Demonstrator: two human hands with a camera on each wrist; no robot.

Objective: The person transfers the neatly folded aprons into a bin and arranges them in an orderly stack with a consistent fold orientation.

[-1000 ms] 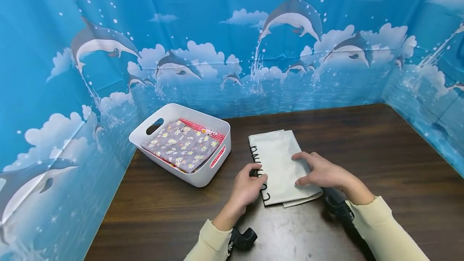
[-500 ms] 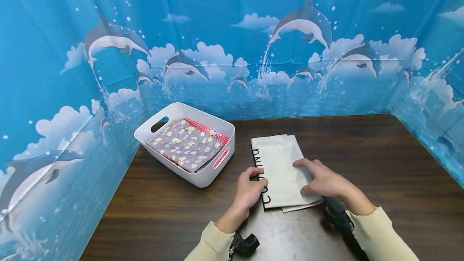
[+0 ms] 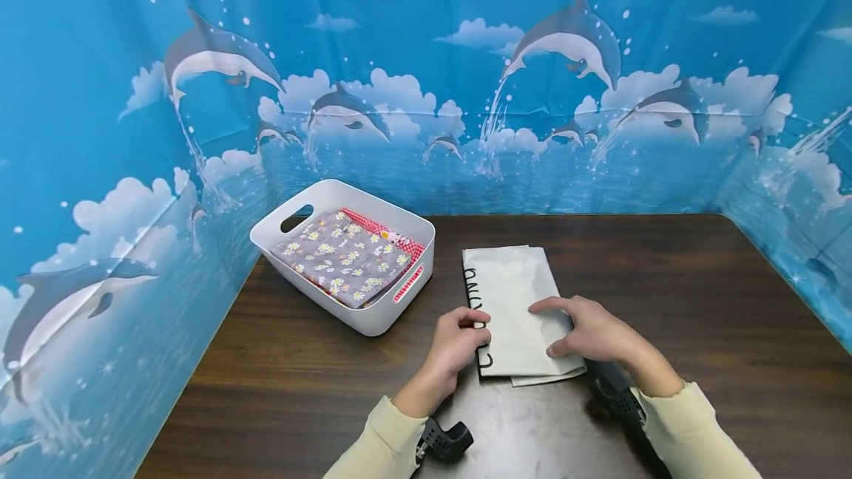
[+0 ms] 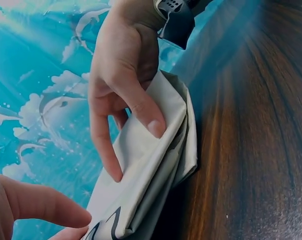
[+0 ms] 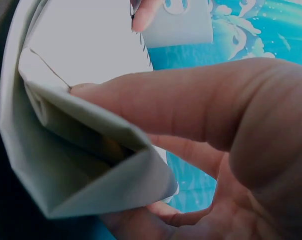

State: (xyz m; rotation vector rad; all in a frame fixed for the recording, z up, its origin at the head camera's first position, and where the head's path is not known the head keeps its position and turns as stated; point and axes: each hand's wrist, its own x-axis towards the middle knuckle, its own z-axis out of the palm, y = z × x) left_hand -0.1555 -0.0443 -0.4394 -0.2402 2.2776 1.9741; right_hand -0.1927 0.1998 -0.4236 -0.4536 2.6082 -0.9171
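A folded off-white cloth [image 3: 512, 294] with black lettering along its left edge lies on the dark wooden table in the head view. My left hand [image 3: 449, 350] pinches that lettered edge between thumb and index finger. On the opposite side, my right hand [image 3: 595, 331] rests on the cloth with thumb and index finger spread on its upper face. The left wrist view shows the right hand's thumb [image 4: 151, 122] near the layered near edge. In the right wrist view the open folds [image 5: 91, 145] gape below the thumb, and the other fingers are partly hidden by fabric.
A white plastic basket [image 3: 373, 320] with handle holes stands to the left. Inside lie a grey daisy-print cloth [image 3: 342, 257] and red checked fabric [image 3: 413, 246]. Behind the table [image 3: 299, 405] hangs a blue dolphin-print curtain [image 3: 413, 28].
My left index finger reaches slightly farther over the cloth's lettered edge. The right index fingertip has slid a little left across the cloth. The head view has tilted and shifted slightly.
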